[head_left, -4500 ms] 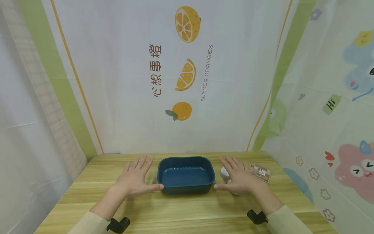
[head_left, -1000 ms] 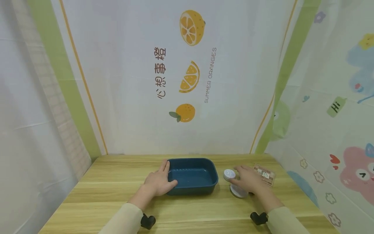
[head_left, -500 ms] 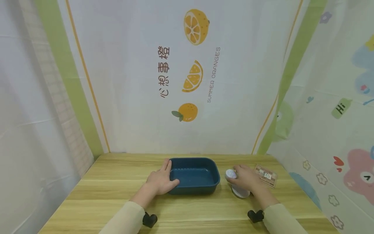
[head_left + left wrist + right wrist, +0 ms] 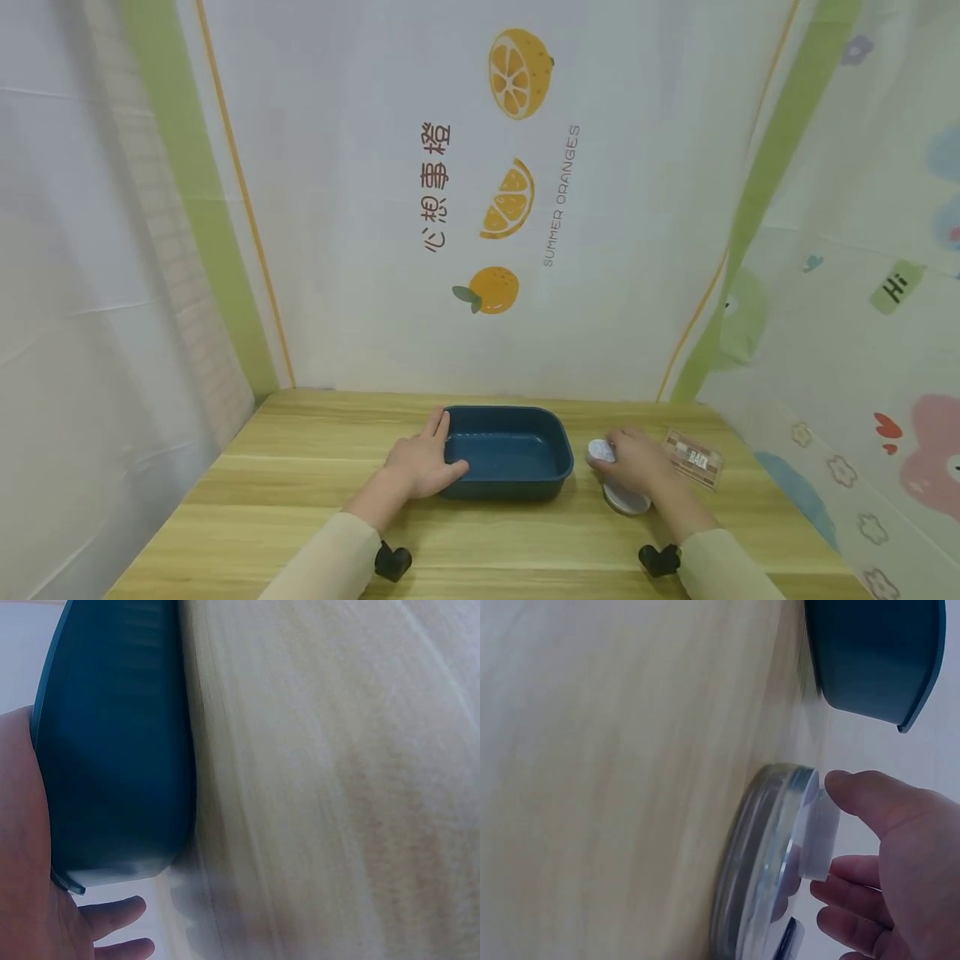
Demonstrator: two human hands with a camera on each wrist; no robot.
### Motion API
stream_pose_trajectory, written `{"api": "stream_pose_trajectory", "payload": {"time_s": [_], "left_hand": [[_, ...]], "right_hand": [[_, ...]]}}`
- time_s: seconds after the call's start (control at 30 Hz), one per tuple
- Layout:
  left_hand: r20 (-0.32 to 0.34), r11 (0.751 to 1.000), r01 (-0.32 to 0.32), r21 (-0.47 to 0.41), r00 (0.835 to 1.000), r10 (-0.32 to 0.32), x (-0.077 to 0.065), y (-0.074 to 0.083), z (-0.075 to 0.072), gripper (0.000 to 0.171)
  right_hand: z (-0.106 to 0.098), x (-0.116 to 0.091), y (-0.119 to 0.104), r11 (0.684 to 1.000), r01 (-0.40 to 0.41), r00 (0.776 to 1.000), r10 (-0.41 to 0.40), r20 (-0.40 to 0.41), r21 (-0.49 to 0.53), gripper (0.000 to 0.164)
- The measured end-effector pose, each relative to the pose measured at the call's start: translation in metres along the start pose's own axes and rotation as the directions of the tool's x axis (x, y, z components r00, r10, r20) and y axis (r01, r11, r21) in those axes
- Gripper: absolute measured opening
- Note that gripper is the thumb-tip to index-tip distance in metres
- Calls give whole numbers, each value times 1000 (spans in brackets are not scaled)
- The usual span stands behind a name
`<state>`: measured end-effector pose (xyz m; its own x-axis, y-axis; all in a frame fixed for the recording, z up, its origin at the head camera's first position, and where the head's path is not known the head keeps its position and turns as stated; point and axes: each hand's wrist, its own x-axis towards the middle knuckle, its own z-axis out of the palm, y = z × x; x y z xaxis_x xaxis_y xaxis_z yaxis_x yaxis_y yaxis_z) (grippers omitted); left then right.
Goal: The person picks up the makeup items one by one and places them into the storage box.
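A dark blue rectangular plastic bin (image 4: 510,492) stands on the wooden table. Along its left end rests my left hand (image 4: 426,467), fingers straight against the outside and thumb near the front corner. The left wrist view shows the palm at the rim, with fingertips (image 4: 120,915) past the bin's end. To the right of the bin, my right hand (image 4: 639,463) pinches a small white round jar (image 4: 600,451) between thumb and fingers. In the right wrist view the white jar (image 4: 821,836) stands just behind a larger round clear-topped case (image 4: 761,870). The hand partly hides that case in the head view.
A brown checkered flat box (image 4: 693,460) marked "BACK" lies right of my right hand. Part of a dark object (image 4: 789,941) shows at the bottom of the right wrist view. Printed curtains (image 4: 360,333) hang behind and beside the table (image 4: 480,542).
Since the earliest frame my left hand has come to the bin's left end, and my right hand has gone from spread above the jars to closing round the small white jar.
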<state>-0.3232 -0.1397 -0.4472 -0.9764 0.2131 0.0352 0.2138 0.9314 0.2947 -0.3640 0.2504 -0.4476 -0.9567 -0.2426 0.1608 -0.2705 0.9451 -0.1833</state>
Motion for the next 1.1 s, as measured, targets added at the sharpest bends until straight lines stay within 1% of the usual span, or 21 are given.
{"api": "stream_pose_trajectory", "payload": {"time_s": [0.17, 0.3, 0.4, 0.53, 0.8, 0.87, 1.1], "left_hand": [[0, 1000, 8, 7, 1000, -8, 2, 0, 4, 97], [-2, 1000, 17, -11, 1000, -17, 4, -2, 7, 97], [-10, 1000, 14, -27, 1000, -14, 5, -2, 7, 97], [-10, 1000, 13, -24, 1000, -13, 4, -1, 5, 97], [-8, 1000, 10, -18, 1000, -10, 3, 1, 3, 96], [2, 1000, 8, -15, 1000, -8, 2, 1, 3, 96], [4, 1000, 5, -18, 1000, -5, 3, 1, 3, 96]], "right_hand": [[2, 1, 1, 1000, -8, 1000, 8, 0, 4, 57], [5, 3, 2, 1000, -12, 1000, 13, -2, 5, 54], [5, 4, 3, 1000, -13, 1000, 13, -5, 6, 53], [6, 4, 4, 1000, -10, 1000, 10, -3, 18, 52], [5, 5, 4, 998, -26, 1000, 25, 17, 64, 55], [5, 5, 4, 996, -34, 999, 33, 17, 83, 56], [6, 9, 2, 988, -50, 999, 50, 7, 143, 52]]}}
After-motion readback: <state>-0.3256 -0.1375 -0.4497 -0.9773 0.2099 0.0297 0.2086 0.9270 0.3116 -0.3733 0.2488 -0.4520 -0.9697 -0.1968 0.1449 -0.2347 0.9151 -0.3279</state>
